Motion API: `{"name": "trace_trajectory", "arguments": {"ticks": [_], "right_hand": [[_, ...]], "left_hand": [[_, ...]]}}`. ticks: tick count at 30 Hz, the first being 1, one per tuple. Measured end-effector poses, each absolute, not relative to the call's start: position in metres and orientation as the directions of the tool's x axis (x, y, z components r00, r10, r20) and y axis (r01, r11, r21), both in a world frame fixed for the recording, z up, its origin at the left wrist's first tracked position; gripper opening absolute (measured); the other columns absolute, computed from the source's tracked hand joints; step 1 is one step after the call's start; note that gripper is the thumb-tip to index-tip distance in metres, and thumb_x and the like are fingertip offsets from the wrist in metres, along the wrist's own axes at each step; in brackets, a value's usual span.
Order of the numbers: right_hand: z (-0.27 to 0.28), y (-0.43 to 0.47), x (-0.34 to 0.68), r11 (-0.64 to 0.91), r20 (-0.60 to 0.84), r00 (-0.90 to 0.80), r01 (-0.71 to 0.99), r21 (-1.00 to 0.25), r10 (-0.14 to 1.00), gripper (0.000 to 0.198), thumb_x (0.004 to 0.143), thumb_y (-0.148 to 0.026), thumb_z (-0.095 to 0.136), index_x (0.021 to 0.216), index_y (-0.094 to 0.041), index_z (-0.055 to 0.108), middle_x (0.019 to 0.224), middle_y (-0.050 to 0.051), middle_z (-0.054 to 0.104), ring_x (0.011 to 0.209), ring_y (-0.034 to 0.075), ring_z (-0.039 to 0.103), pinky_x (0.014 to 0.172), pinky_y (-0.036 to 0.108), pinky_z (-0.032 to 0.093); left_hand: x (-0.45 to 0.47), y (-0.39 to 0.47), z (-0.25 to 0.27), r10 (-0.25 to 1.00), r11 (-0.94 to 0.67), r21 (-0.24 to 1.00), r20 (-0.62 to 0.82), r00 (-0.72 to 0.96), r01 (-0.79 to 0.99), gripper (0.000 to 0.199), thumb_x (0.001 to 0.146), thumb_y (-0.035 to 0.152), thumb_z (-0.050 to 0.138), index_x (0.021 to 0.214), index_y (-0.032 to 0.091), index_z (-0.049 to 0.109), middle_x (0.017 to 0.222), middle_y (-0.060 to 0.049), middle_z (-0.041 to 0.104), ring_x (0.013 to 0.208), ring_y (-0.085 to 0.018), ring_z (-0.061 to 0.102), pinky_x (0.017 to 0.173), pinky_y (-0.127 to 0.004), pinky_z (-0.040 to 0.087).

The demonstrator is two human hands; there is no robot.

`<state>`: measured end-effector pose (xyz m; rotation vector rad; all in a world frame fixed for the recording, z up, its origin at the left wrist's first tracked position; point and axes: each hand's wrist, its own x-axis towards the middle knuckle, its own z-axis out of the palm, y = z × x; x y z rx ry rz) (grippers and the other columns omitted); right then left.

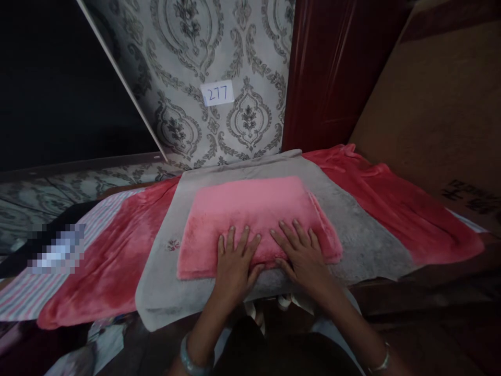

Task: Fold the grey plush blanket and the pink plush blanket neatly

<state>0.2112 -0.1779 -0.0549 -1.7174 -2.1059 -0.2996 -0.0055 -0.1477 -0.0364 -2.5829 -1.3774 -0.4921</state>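
A pink plush cloth [250, 203], folded into a thick rectangle, lies in the middle of a grey cloth [164, 282]. My left hand [236, 261] rests flat on its near left part, fingers spread and pointing away from me. On the near right part lies my right hand [299, 248], also flat with the fingers apart. Both thumbs point inward near the folded cloth's front edge. Layered fold edges show at its right side. Neither hand grips anything.
Under the grey cloth, red plush fabric [391, 209] spreads to both sides, with striped cloth [90, 224] at left. A dark screen [70, 83] stands back left, a cardboard box [442, 99] right. A paper marked 277 [217, 93] is on the patterned wall [188, 62].
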Motion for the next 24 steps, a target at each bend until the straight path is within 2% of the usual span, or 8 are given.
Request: {"name": "trace_trajectory", "arguments": {"ticks": [8, 11, 18, 20, 24], "right_hand": [[-0.062, -0.186, 0.211, 0.197, 0.488, -0.131, 0.977, -0.086, 0.863, 0.056, 0.098, -0.038, 0.050, 0.153, -0.034, 0.045, 0.163, 0.002, 0.038, 0.153, 0.034, 0.022, 0.119, 0.059, 0.024], [-0.066, -0.189, 0.214, 0.204, 0.504, -0.133, 0.975, -0.089, 0.854, 0.054, 0.099, -0.038, 0.050, 0.153, -0.033, 0.046, 0.164, 0.003, 0.037, 0.153, 0.034, 0.022, 0.118, 0.059, 0.026], [-0.075, -0.197, 0.222, 0.226, 0.522, -0.114, 0.962, -0.155, 0.845, 0.055, 0.101, -0.037, 0.046, 0.155, -0.031, 0.042, 0.163, 0.004, 0.037, 0.154, 0.032, 0.021, 0.119, 0.059, 0.029], [-0.075, -0.201, 0.228, 0.272, 0.537, -0.126, 0.941, -0.203, 0.834, 0.052, 0.102, -0.036, 0.043, 0.154, -0.030, 0.044, 0.161, 0.005, 0.042, 0.153, 0.030, 0.026, 0.118, 0.058, 0.032], [-0.057, -0.199, 0.244, 0.332, 0.592, -0.069, 0.877, -0.347, 0.803, 0.048, 0.104, -0.038, 0.038, 0.149, -0.026, 0.052, 0.147, 0.007, 0.058, 0.140, 0.025, 0.049, 0.114, 0.049, 0.042]], "left_hand": [[-0.010, -0.155, -0.041, 0.767, -0.532, -0.008, 0.419, 0.486, 0.847, 0.059, 0.094, 0.040, 0.058, 0.152, 0.032, 0.047, 0.163, -0.004, 0.039, 0.152, -0.036, 0.028, 0.123, -0.063, 0.019], [-0.021, -0.158, -0.044, 0.766, -0.507, -0.026, 0.444, 0.464, 0.862, 0.059, 0.095, 0.038, 0.055, 0.153, 0.026, 0.046, 0.162, -0.007, 0.039, 0.151, -0.033, 0.031, 0.124, -0.062, 0.015], [-0.066, -0.161, -0.052, 0.817, -0.387, 0.013, 0.469, 0.336, 0.922, 0.054, 0.098, 0.035, 0.046, 0.151, 0.024, 0.049, 0.157, -0.010, 0.046, 0.150, -0.030, 0.035, 0.125, -0.059, 0.014], [-0.084, -0.161, -0.052, 0.834, -0.347, 0.031, 0.469, 0.293, 0.937, 0.053, 0.099, 0.034, 0.043, 0.151, 0.023, 0.049, 0.157, -0.011, 0.046, 0.150, -0.030, 0.035, 0.124, -0.060, 0.016], [-0.113, -0.157, -0.041, 0.878, -0.232, 0.089, 0.448, 0.169, 0.969, 0.051, 0.101, 0.035, 0.035, 0.148, 0.021, 0.052, 0.156, -0.012, 0.048, 0.148, -0.033, 0.038, 0.120, -0.062, 0.026]]}}
